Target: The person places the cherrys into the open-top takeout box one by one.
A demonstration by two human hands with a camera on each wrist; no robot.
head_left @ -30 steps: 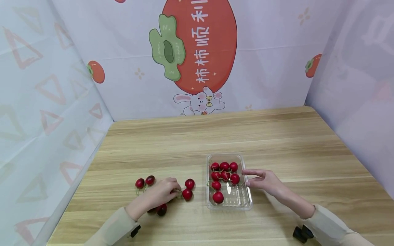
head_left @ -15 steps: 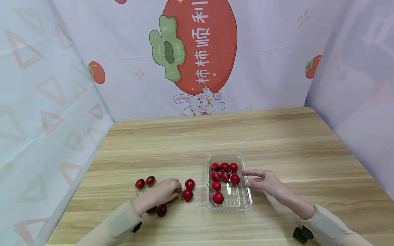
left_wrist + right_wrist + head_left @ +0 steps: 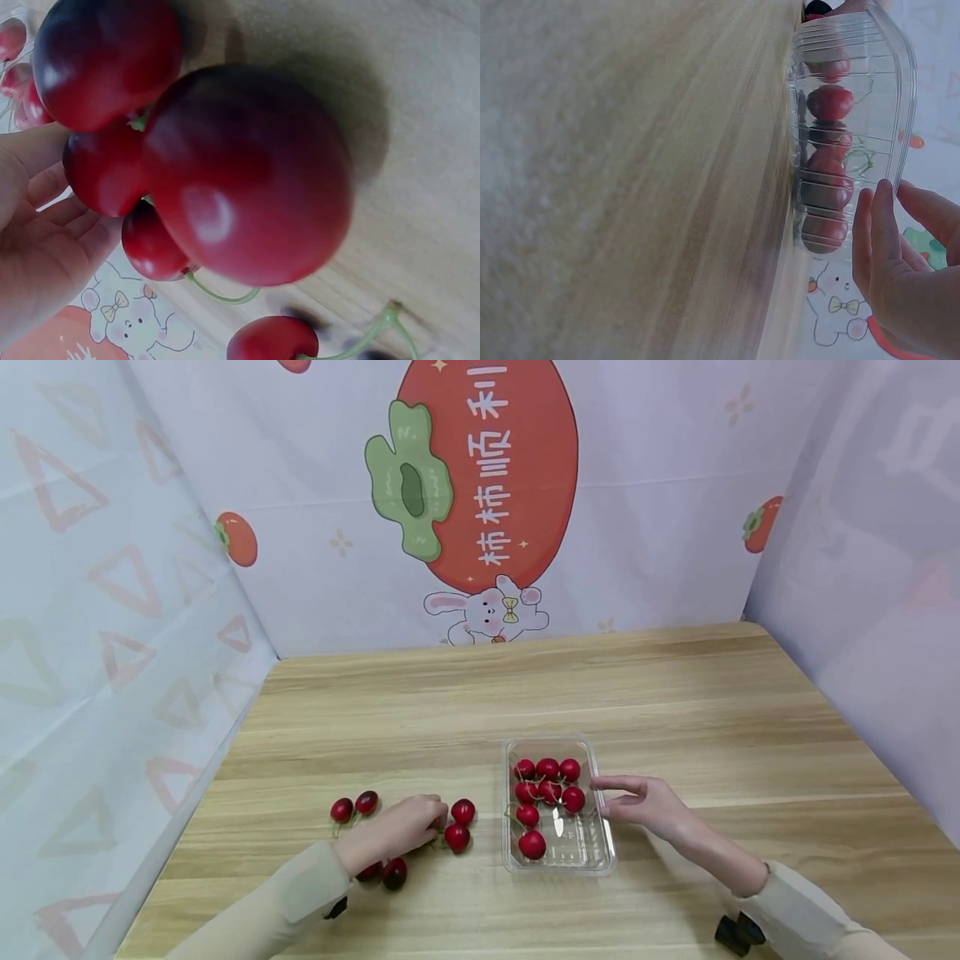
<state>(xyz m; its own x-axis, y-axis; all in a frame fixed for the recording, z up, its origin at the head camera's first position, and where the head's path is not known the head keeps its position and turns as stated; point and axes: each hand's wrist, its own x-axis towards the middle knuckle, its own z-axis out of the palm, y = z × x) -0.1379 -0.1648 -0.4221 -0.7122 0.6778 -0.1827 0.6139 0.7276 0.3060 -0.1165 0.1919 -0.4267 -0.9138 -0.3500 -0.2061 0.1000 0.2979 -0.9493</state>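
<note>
My left hand (image 3: 401,827) bends over the loose cherries left of a clear plastic box (image 3: 570,852), pinching at a green cherry stem (image 3: 435,841). Two red cherries (image 3: 457,837) lie just right of its fingertips. In the left wrist view dark cherries (image 3: 247,172) fill the foreground and hide the tips of the left hand (image 3: 45,240). Rows of red cherries (image 3: 547,769) with stems sit inside the box, mostly along its back and left. My right hand (image 3: 648,806) rests its straight fingers (image 3: 885,225) against the box's right rim.
Two stemmed cherries (image 3: 354,807) lie behind my left wrist, and two darker ones (image 3: 381,871) in front of it. The wooden tabletop (image 3: 405,702) is bounded by a printed cloth (image 3: 637,552) at the back and cloth sides.
My left forearm and wrist have swung slightly rightward, while the fingertips stay at about the same spot. The right hand and the box have kept their place.
</note>
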